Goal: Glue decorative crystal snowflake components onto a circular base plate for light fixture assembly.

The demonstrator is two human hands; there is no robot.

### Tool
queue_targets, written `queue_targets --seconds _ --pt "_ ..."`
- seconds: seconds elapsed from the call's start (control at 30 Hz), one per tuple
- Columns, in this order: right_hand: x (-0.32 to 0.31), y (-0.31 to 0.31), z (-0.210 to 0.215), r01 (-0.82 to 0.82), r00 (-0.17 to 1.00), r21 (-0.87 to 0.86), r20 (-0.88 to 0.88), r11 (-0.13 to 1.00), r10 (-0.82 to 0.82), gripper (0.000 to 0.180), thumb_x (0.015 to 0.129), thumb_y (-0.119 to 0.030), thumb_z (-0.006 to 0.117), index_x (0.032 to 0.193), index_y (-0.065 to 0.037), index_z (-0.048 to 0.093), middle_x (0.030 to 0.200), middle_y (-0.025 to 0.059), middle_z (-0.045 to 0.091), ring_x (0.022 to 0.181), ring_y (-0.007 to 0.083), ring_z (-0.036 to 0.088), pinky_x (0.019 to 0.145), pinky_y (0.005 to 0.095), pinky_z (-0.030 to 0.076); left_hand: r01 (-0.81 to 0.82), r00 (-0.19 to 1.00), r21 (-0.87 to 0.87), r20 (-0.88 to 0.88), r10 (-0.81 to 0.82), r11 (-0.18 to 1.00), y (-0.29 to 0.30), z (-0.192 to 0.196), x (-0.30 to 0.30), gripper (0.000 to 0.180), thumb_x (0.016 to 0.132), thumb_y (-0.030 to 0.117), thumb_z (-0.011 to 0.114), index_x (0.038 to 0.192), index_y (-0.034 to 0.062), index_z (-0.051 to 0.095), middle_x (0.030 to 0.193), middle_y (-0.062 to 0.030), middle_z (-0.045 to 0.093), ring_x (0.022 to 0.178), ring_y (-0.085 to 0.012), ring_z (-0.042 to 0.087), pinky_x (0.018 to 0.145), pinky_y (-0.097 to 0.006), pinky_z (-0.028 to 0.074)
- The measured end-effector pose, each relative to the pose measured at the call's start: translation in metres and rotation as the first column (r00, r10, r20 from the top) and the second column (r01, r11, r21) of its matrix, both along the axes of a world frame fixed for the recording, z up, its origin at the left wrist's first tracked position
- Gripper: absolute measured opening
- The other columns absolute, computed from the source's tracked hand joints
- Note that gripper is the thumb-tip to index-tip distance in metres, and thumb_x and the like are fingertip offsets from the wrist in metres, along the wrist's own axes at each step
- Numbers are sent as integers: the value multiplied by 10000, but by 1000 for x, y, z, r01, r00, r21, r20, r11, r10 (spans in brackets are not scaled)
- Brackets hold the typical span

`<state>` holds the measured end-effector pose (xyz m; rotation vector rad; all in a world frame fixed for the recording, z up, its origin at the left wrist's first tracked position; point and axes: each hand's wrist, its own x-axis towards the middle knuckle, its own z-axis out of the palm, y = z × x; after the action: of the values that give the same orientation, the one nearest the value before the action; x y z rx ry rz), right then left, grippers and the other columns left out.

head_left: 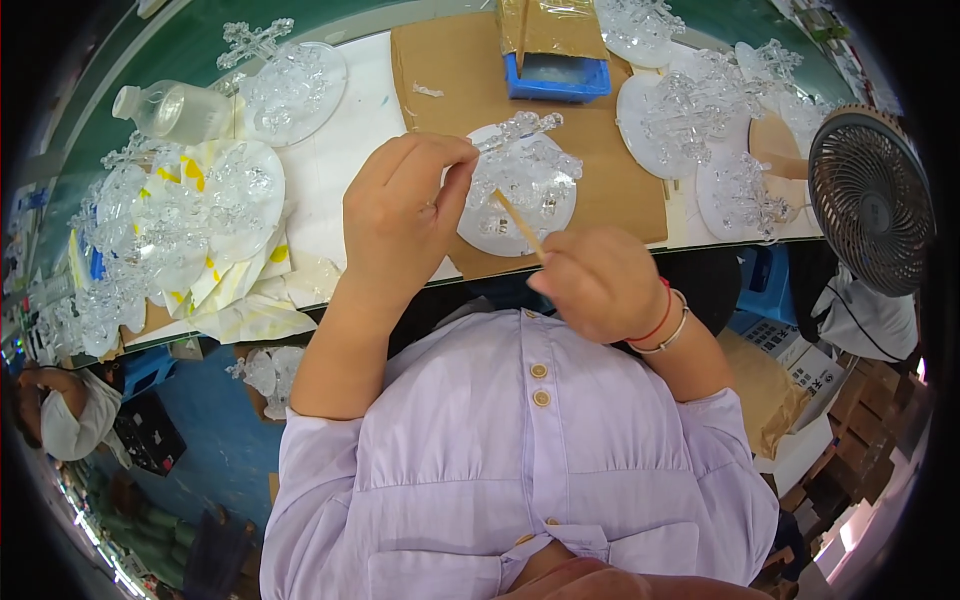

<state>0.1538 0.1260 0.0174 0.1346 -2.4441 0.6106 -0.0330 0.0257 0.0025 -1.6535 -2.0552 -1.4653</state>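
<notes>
A clear plastic cross ornament on a round white base (520,205) sits in front of me on a brown cardboard sheet (620,210). My left hand (405,200) is closed in a pinch at the ornament's upper left, with thumb and forefinger at the end of its cross (520,130). Between the closed fingers of my right hand (600,285) is a thin wooden stick (518,222). The stick's far tip reaches the clear decorations near the middle of the base. Its near end is hidden in my grip.
Behind the ornament stands a blue box (560,88) partly covered with cardboard. Similar clear ornaments (240,190) pile up at left, on yellow-marked paper, and others (670,120) lie at right. A clear bottle (175,110) lies far left. A black fan (870,200) stands at the right edge.
</notes>
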Motion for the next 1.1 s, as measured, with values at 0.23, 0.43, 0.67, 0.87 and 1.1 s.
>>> queue_targets --seconds 0.23,0.43,0.67,0.87,1.1 --pt "-18 -2 -7 42 998 86 -40 995 -38 193 793 -84 727 842 -17 553 805 130 620 588 249 568 507 334 457 7 1000 -33 20 -6 999 -2 1 0 171 735 -42 744 863 39 665 855 -78 697 778 -213 671 690 -284 518" --pt "-31 13 6 258 963 -55 -70 964 -262 164 828 -82 726 839 -27 572 719 91 597 543 227 546 492 321 423 3 1000 -13 14 -2 1000 1 2 0 167 714 -48 727 830 46 653 820 -79 681 752 -242 650 659 -318 517" --pt "-21 23 13 378 926 -35 12 925 -378 127 884 -80 675 882 -10 569 721 103 609 545 218 557 495 292 430 4 1000 2 -6 -4 1000 2 1 0 184 702 -64 723 826 47 645 813 -78 679 745 -239 648 650 -311 514" --pt "-1 20 15 354 935 -113 14 928 -355 55 906 -17 607 904 6 557 757 128 627 585 243 588 532 286 457 4 1000 -14 -6 -4 1000 -1 4 1 190 695 -74 719 823 44 642 808 -77 678 736 -236 647 643 -306 512" --pt "31 10 4 247 968 -148 5 958 -249 79 878 4 609 921 -4 543 772 160 634 611 272 615 548 301 476 -13 1000 -30 -8 12 999 -1 6 4 187 700 -85 709 817 43 639 804 -70 678 726 -226 645 639 -302 508"
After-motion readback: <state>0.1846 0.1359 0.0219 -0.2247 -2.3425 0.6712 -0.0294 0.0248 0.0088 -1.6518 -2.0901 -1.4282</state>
